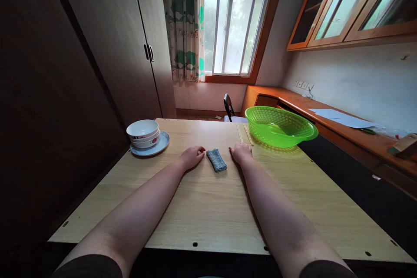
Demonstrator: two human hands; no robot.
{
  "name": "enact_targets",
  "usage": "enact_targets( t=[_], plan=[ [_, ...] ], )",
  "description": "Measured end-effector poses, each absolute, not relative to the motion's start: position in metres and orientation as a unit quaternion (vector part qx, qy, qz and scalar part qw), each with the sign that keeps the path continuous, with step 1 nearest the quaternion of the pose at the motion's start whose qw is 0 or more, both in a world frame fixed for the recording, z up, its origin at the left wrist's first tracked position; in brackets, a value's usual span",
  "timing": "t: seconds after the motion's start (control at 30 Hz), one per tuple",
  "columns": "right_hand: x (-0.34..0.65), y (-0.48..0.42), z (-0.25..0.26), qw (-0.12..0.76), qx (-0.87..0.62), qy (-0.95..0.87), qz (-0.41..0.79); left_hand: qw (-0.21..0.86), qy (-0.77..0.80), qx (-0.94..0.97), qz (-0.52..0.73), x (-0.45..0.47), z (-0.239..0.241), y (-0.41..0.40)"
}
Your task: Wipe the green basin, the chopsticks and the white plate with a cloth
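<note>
A folded grey-blue cloth (216, 160) lies on the table between my hands. Just to its left rests my left hand (193, 157), fingers curled in, nothing visible in them. My right hand (241, 152) lies to the cloth's right as a loose fist, with no object showing in it. Beyond its knuckles are thin pale chopsticks (248, 134), their near ends close to the hand; whether it touches them I cannot tell. Neither hand touches the cloth.
A stack of white bowls (143, 129) stands on a blue-rimmed plate (165, 140) at the table's far left. At the far right sits a green plastic basket (276, 128). Behind the table are a chair (228, 106) and a side desk (270, 92); a dark wardrobe (114, 30) flanks the left.
</note>
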State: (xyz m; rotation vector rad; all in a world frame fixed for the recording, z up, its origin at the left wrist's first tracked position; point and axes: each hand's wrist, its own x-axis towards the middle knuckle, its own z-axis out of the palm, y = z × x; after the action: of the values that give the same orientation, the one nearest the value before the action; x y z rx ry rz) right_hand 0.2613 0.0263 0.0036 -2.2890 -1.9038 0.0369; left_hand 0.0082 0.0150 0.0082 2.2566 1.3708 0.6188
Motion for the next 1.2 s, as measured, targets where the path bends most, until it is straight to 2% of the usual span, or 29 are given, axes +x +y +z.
enact_targets(
  t=[0.47, 0.97, 1.03, 1.13, 1.2],
  plan=[
    [0.263, 0.03, -0.002, 0.093, -0.778, -0.618, 0.063, 0.207, 0.492, 0.815, 0.225, 0.008, 0.009, 0.014],
    [0.26, 0.029, 0.001, 0.102, -0.784, -0.611, 0.048, 0.213, 0.495, 0.804, 0.252, 0.007, 0.015, 0.014],
    [0.26, 0.029, 0.0, 0.118, -0.779, -0.615, 0.031, 0.186, 0.511, 0.786, 0.295, 0.002, 0.025, 0.016],
    [0.261, 0.03, -0.001, 0.141, -0.77, -0.621, 0.015, 0.062, 0.541, 0.699, 0.463, -0.017, 0.048, 0.017],
    [0.262, 0.03, -0.001, 0.153, -0.766, -0.624, 0.01, -0.026, 0.535, 0.657, 0.531, -0.037, 0.065, 0.017]
  ],
)
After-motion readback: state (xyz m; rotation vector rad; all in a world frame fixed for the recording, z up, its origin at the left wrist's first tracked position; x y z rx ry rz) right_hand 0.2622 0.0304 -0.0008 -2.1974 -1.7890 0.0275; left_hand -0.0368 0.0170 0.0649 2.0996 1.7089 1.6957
